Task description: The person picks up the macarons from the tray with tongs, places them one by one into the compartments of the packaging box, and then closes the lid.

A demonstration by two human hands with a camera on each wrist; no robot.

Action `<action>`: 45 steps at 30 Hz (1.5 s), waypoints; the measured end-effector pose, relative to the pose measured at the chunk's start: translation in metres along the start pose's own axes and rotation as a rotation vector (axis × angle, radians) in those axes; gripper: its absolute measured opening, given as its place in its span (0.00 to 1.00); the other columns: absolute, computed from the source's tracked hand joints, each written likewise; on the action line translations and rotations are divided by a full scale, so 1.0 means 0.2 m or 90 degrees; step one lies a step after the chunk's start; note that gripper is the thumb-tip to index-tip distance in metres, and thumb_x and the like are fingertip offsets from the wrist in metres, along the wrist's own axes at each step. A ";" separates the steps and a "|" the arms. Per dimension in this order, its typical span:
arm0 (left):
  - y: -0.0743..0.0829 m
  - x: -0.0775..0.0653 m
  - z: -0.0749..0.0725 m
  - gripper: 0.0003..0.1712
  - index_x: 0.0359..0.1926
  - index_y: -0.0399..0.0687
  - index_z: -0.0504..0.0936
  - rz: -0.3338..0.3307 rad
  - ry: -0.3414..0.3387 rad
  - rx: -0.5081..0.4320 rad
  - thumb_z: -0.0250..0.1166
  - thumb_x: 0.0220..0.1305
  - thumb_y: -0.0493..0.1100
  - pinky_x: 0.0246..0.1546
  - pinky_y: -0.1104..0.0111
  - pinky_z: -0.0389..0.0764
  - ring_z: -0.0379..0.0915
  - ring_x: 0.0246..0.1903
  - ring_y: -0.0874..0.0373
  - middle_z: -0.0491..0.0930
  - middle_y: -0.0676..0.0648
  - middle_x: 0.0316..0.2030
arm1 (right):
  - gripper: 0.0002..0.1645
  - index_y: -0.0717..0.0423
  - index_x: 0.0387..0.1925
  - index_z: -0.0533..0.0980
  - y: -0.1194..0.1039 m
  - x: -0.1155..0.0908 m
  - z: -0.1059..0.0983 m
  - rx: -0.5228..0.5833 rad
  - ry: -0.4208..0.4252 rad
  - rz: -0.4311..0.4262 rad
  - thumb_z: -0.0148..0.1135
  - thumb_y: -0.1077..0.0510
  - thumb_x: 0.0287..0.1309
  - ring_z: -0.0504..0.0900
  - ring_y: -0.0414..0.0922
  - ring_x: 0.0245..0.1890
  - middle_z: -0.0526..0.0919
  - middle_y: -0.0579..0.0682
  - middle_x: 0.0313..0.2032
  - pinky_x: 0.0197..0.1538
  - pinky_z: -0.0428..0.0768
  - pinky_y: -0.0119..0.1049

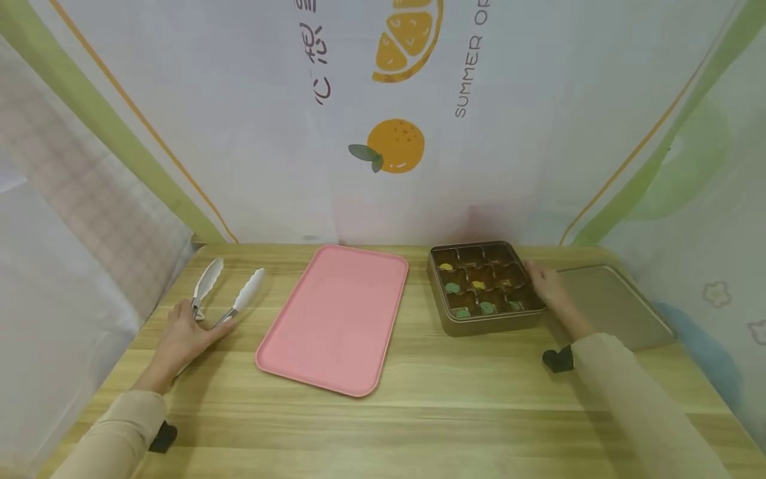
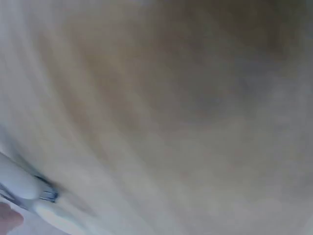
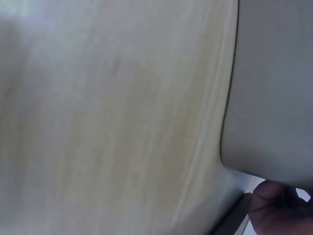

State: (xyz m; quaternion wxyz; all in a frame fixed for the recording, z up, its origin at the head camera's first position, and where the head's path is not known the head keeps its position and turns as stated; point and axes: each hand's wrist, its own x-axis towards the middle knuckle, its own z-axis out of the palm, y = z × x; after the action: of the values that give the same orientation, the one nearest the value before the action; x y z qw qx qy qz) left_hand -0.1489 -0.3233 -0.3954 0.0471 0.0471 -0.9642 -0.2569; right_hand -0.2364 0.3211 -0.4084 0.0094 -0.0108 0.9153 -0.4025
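My left hand (image 1: 182, 338) grips a pair of tongs (image 1: 248, 293) at the table's left, fingers and thumb about the metal arms; the white scalloped tips are spread apart and point away from me. In the left wrist view, part of the tongs (image 2: 22, 181) shows blurred at the lower left corner. My right hand (image 1: 547, 286) rests against the right side of a bronze tin (image 1: 491, 326), which holds a brown insert with several compartments. Small yellow and green pieces lie in several of these. In the right wrist view, the thumb (image 3: 274, 196) is right at the tin's wall.
Between the hands lies a flat pink tray (image 1: 335, 319), slightly turned. A flat bronze lid (image 1: 610, 306) sits right of the tin, partly behind my right forearm. The wooden table (image 1: 419, 432) ends at a white cloth (image 1: 269, 166) printed with oranges; cloth also hangs at both sides.
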 end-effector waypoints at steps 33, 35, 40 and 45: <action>1.89 -0.30 1.01 0.22 0.58 0.37 0.74 0.002 -0.263 -0.855 0.60 0.64 0.38 0.54 0.66 0.74 0.73 0.56 0.52 0.76 0.41 0.55 | 0.21 0.78 0.51 0.71 0.42 -0.33 -0.45 -0.135 0.351 0.019 0.47 0.64 0.64 0.73 0.36 0.30 0.76 0.76 0.42 0.34 0.68 0.24; 1.94 -0.32 1.08 0.21 0.57 0.38 0.75 -0.043 -0.282 -0.860 0.61 0.63 0.38 0.53 0.65 0.75 0.74 0.54 0.53 0.78 0.42 0.53 | 0.21 0.79 0.51 0.69 0.43 -0.35 -0.46 -0.139 0.344 0.039 0.46 0.65 0.63 0.77 0.54 0.37 0.74 0.77 0.44 0.40 0.75 0.36; 2.04 -0.37 1.21 0.19 0.55 0.35 0.76 -0.140 -0.303 -0.888 0.61 0.62 0.35 0.53 0.62 0.75 0.76 0.50 0.52 0.80 0.42 0.50 | 0.20 0.80 0.51 0.69 0.43 -0.40 -0.46 -0.153 0.338 0.065 0.46 0.66 0.62 0.72 0.69 0.45 0.73 0.78 0.45 0.48 0.70 0.59; 2.12 -0.40 1.28 0.20 0.56 0.31 0.73 -0.176 -0.332 -0.926 0.58 0.62 0.31 0.56 0.59 0.72 0.73 0.53 0.47 0.76 0.37 0.53 | 0.18 0.81 0.45 0.71 0.43 -0.41 -0.47 -0.202 0.352 0.047 0.49 0.66 0.59 0.74 0.71 0.42 0.75 0.78 0.41 0.46 0.71 0.59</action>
State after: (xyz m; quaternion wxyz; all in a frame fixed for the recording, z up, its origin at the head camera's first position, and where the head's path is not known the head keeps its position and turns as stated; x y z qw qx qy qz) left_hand -0.1272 0.1779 -0.4102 -0.1941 0.0620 -0.5191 -0.8301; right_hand -0.1577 0.4507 -0.4086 -0.2270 0.1307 0.9343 -0.2418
